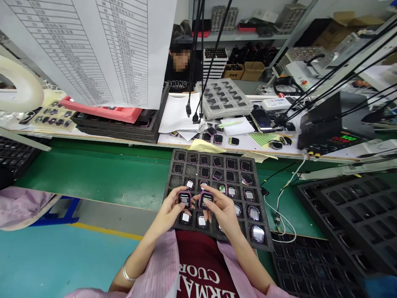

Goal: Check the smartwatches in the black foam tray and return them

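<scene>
My left hand (171, 207) is closed around a smartwatch body (185, 199) without a strap, its dark screen lit with lines of white text. A second, similar smartwatch body (206, 199) is held in my right hand (221, 207), the thumb resting over its lit screen. Both watches are side by side, a little apart, above a black foam tray (175, 181). Square pockets in the tray hold several more watch bodies, such as a dark-screened one (230, 164) and one with a pale screen (257, 234). My hands hide part of the tray's middle.
Printed sheets (124, 49) hang at upper left. A power supply (338, 124) with a green readout stands right, with cables (287, 198) beside the tray. More foam trays (356, 215) are stacked at right. A person (182, 70) sits across the bench beyond a clear plastic tray (225, 99).
</scene>
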### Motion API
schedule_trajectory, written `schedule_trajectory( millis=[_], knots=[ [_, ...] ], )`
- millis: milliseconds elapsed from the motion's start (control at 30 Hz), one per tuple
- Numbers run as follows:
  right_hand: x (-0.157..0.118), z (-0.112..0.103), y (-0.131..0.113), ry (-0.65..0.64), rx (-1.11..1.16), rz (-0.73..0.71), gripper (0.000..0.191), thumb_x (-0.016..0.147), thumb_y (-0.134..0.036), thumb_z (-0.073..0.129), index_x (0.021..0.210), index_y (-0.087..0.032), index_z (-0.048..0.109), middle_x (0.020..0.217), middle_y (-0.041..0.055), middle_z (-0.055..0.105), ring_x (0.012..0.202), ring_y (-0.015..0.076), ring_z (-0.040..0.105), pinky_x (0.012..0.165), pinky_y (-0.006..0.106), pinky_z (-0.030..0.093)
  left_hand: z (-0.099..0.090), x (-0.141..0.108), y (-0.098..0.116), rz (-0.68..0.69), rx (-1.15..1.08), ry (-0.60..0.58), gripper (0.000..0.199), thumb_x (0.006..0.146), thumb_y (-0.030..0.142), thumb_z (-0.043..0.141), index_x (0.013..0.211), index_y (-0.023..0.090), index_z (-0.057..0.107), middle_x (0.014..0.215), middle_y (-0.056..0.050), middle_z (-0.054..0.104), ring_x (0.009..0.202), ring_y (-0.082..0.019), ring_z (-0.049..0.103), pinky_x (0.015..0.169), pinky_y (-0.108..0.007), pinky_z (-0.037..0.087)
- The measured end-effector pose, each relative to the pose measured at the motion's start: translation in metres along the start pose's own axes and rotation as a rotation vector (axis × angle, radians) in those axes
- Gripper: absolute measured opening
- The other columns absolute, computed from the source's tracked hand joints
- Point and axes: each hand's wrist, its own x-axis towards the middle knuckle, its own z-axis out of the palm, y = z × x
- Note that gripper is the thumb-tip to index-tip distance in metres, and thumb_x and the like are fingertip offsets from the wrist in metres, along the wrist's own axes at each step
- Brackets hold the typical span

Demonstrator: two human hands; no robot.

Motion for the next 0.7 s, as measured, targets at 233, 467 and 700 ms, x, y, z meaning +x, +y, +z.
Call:
schedule_trajectory(
  millis=[233,467,700],
  knots=[
    [0.003,-0.011,0.0,-0.117,0.003,-0.03,0.036,0.09,-0.039,0.057,0.122,-0.021,0.056,0.11,0.0128,0.065,0.05,0.012,0.06,0.041,0.025,0.046,-0.002,0.001,-0.001,0.006,-0.066,-0.001,0.04,0.083,0.032,0.063,0.119,0.017,0.052,0.094,-0.007,0.067,0.076,-0.017,0.067,0.069,-0.029,0.057],
    [0.035,-0.033,0.019,-0.206,-0.376,0.037,0.056,0.079,-0.028,0.069,0.129,-0.022,0.043,0.089,0.0035,0.065,0.062,0.0159,0.066,0.056,0.029,0.056,-0.006,0.01,-0.009,0.014,-0.142,0.018,0.041,0.082,0.035,0.066,0.115,0.014,0.056,0.089,-0.009,0.07,0.077,-0.018,0.067,0.061,-0.026,0.056],
    [0.106,-0.052,0.075,-0.061,-0.899,-0.102,0.048,0.078,-0.033,0.068,0.121,-0.015,0.054,0.082,0.0047,0.065,0.071,0.0219,0.065,0.072,0.04,0.054,-0.011,0.014,-0.011,0.011,-0.219,0.014,0.038,0.084,0.038,0.061,0.114,0.015,0.056,0.089,-0.009,0.07,0.079,-0.019,0.067,0.061,-0.026,0.055]
  ],
)
